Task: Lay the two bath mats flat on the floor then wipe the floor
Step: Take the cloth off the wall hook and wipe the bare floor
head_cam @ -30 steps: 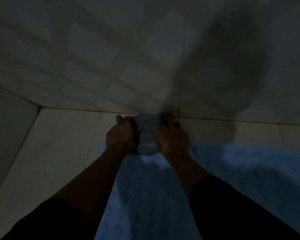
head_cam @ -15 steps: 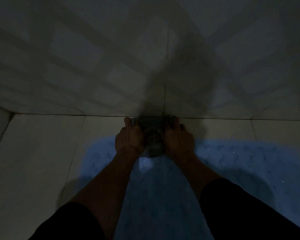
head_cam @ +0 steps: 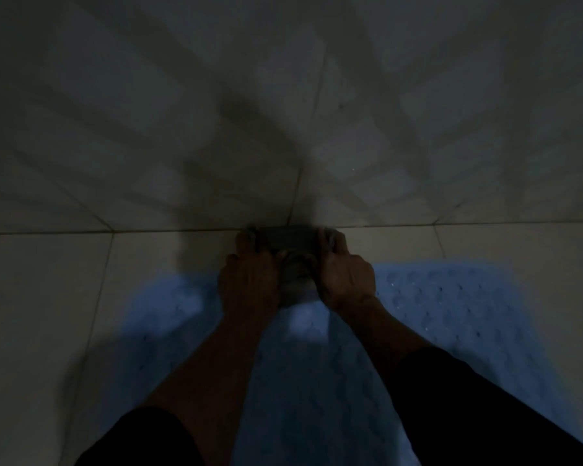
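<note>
Leftmost, the tiled floor (head_cam: 48,297) lies bare beside the blue bath mat (head_cam: 451,314), already flat; only one mat is distinguishable. Centrally, the left hand (head_cam: 249,284) and right hand (head_cam: 345,280) press a grey cloth (head_cam: 292,243), fingers curled over its ends, against the floor where it meets the wall (head_cam: 283,112). Wiping appears underway; the next stroke calls for sliding the cloth sideways along that joint.
</note>
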